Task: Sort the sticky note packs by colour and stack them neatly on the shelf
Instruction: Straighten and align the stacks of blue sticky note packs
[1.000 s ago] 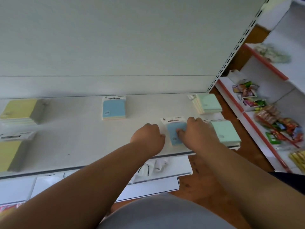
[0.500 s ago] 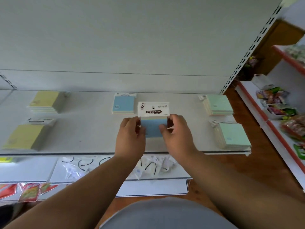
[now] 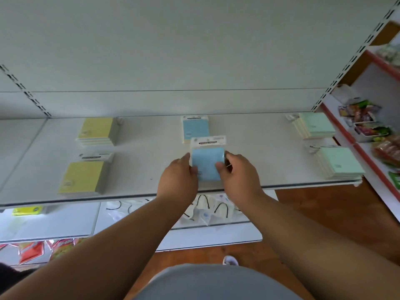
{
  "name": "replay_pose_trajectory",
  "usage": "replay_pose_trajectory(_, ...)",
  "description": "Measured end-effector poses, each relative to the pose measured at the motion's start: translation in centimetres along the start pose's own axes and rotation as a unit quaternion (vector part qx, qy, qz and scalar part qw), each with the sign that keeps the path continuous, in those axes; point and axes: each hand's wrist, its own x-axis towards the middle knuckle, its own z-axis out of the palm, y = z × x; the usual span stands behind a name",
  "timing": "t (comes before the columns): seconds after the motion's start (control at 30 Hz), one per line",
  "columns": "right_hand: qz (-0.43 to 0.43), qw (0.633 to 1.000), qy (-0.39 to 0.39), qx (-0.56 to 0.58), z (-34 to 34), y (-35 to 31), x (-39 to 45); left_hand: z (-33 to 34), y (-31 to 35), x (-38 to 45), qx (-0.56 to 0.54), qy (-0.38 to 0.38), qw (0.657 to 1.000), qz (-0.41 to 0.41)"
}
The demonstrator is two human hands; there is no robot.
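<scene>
white shelf (image 3: 151, 165) — yellow (image 3: 83, 177), blue (image 3: 195, 128), green packs (image 3: 339, 162)

blue pack (image 3: 207, 164) | held above shelf (image 3: 140, 167) | before blue stack (image 3: 195, 128)

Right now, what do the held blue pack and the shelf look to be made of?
Blue pack, gripped by left hand and right hand: matte paper, white card header, possibly clear film wrap. Shelf: likely white-painted metal, smooth, faint sheen, thin front edge.

White shelving back panel (image 3: 173, 50) with slotted uprights (image 3: 355, 55) stands on brown wooden floor (image 3: 324, 208), evenly lit.
</scene>
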Motion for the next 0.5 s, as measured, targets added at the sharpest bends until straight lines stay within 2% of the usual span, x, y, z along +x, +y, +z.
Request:
replay_pose_trajectory(0.07,0.017,0.999,-0.031,-0.006,0.6,-0.8,0.2,-0.9,-1.0,0.1,-0.001,-0.017,0.999,-0.050)
replay_pose_trajectory(0.13,0.039,0.998,-0.050,-0.020,1.2,-1.3,0.4,-1.3,-1.7,0.4,0.031,-0.048,0.997,-0.059)
replay_pose_trajectory(0.33,0.075,0.992,-0.061,-0.079,1.0,-1.2,0.9,-2.1,-1.6,1.0,0.060,-0.093,0.993,-0.030)
replay_pose_trajectory(0.43,0.038,0.991,-0.076,-0.108,0.0,-0.1,0.7,-2.9,-3.1,0.2,0.094,-0.084,0.992,0.016)
replay_pose_trajectory(0.5,-0.002,0.989,-0.099,-0.113,-0.9,0.8,0.3,-3.5,-4.0,-0.1,0.128,-0.109,0.984,0.060)
